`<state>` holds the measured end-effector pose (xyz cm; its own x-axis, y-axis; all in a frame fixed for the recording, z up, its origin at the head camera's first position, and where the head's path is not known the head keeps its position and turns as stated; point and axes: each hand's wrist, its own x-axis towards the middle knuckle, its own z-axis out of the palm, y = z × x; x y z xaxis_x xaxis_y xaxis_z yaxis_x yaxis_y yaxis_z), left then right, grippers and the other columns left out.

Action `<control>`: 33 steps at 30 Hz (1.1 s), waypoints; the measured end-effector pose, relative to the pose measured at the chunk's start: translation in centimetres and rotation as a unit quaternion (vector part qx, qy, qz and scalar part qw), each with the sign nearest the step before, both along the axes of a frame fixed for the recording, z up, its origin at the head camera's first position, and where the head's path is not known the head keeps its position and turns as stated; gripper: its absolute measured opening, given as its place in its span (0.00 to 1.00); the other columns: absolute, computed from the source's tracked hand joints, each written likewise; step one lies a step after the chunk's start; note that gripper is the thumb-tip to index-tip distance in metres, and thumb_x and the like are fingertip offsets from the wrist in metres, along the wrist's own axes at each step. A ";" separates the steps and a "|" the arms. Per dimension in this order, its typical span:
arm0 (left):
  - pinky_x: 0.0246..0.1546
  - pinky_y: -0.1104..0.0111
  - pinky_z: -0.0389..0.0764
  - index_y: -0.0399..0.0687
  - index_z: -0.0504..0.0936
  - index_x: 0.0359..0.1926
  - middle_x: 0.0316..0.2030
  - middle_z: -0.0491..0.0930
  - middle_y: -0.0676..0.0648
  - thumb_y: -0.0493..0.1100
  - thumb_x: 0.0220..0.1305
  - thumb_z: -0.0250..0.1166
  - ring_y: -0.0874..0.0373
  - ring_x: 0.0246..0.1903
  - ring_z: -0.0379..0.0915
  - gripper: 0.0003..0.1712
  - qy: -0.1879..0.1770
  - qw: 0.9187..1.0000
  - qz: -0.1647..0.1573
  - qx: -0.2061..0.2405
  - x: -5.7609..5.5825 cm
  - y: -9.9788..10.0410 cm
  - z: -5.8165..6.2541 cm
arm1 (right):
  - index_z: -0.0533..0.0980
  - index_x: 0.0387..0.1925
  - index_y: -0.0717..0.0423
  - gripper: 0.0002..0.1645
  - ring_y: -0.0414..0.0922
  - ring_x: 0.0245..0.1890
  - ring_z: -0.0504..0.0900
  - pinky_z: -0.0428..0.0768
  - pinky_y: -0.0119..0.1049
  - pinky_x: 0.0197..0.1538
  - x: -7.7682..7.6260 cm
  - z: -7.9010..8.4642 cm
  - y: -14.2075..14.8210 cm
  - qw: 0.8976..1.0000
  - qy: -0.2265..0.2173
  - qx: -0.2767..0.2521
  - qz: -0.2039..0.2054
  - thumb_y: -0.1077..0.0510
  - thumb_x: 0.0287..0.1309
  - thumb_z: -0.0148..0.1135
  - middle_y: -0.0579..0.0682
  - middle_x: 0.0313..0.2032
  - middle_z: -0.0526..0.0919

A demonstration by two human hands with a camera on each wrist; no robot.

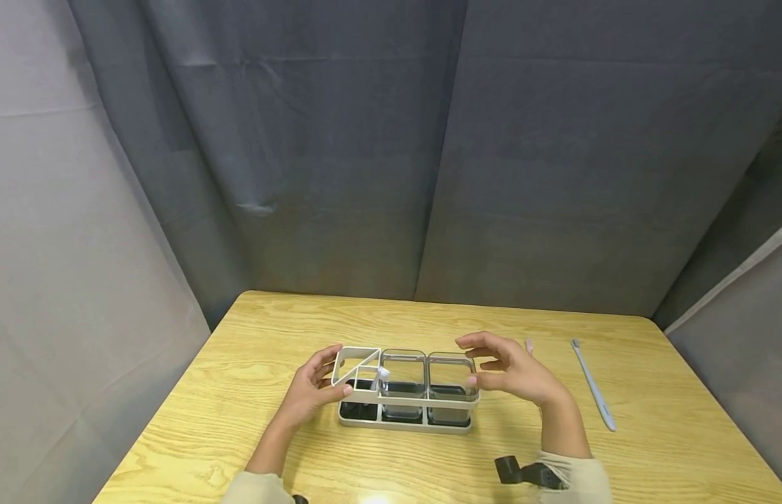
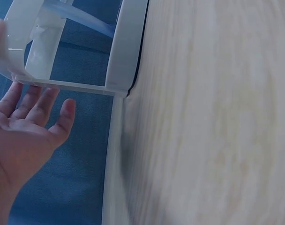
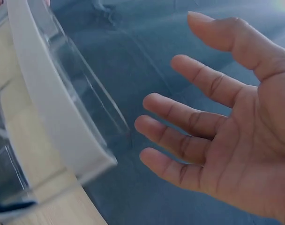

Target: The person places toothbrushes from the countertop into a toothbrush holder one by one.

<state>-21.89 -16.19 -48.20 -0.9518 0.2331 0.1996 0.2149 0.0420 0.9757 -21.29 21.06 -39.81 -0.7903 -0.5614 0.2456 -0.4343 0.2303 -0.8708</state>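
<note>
A white toothbrush holder (image 1: pixel 409 402) with a dark base stands on the table. Two clear cups (image 1: pixel 403 374) sit in its middle and right sections, and divided slots fill its left end. One slot contains a slim, pale toothbrush-like item (image 1: pixel 381 378), leaning. My left hand (image 1: pixel 309 392) grips the holder's left end, thumb in front and fingers behind. Just off the right end, my right hand (image 1: pixel 513 367) is held with its fingers apart; the right wrist view shows that hand (image 3: pixel 227 117) with nothing in it.
A light blue toothbrush (image 1: pixel 594 385) lies on the wooden table (image 1: pixel 668 420) at the right. The tip of a pink toothbrush (image 1: pixel 528 345) shows behind my right hand, which hides the rest. Grey curtains (image 1: pixel 340 154) hang behind and beside the table.
</note>
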 end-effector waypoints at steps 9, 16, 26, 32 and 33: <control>0.57 0.48 0.60 0.42 0.63 0.66 0.60 0.66 0.39 0.31 0.48 0.72 0.41 0.60 0.60 0.43 -0.006 1.000 -0.003 0.006 0.0 0.2 -0.1 | 0.67 0.59 0.63 0.30 0.66 0.55 0.64 0.77 0.43 0.46 0.1 -0.8 3.0 0.999 -0.016 -0.009 -0.030 0.65 0.54 0.65 0.60 0.59 0.66; 0.55 0.49 0.63 0.41 0.64 0.64 0.60 0.67 0.38 0.33 0.49 0.72 0.40 0.59 0.61 0.42 0.012 1.000 -0.010 -0.003 -0.3 0.3 0.0 | 0.66 0.60 0.63 0.32 0.68 0.56 0.63 0.77 0.42 0.46 0.5 -1.2 5.6 0.998 -0.022 -0.014 -0.061 0.64 0.54 0.65 0.60 0.60 0.65; 0.55 0.45 0.60 0.31 0.60 0.64 0.60 0.63 0.31 0.29 0.49 0.70 0.33 0.60 0.56 0.42 0.002 1.000 -0.024 0.006 1.0 0.7 2.5 | 0.63 0.63 0.61 0.34 0.61 0.58 0.63 0.75 0.38 0.48 0.6 -2.1 9.1 0.995 -0.041 0.002 -0.092 0.65 0.55 0.64 0.59 0.62 0.62; 0.55 0.44 0.59 0.30 0.59 0.64 0.59 0.64 0.29 0.28 0.49 0.70 0.31 0.59 0.56 0.43 0.004 0.999 -0.029 0.014 1.2 0.7 2.6 | 0.62 0.63 0.65 0.35 0.57 0.57 0.66 0.75 0.41 0.47 0.2 -3.5 10.3 0.993 -0.039 -0.002 -0.107 0.66 0.54 0.64 0.65 0.61 0.61; 0.56 0.44 0.59 0.30 0.59 0.64 0.59 0.64 0.29 0.28 0.49 0.70 0.31 0.59 0.56 0.43 0.001 0.999 -0.029 0.017 1.2 0.7 2.6 | 0.62 0.63 0.65 0.35 0.60 0.57 0.65 0.75 0.44 0.48 0.1 -3.8 10.5 0.993 -0.044 0.000 -0.113 0.65 0.54 0.64 0.65 0.61 0.61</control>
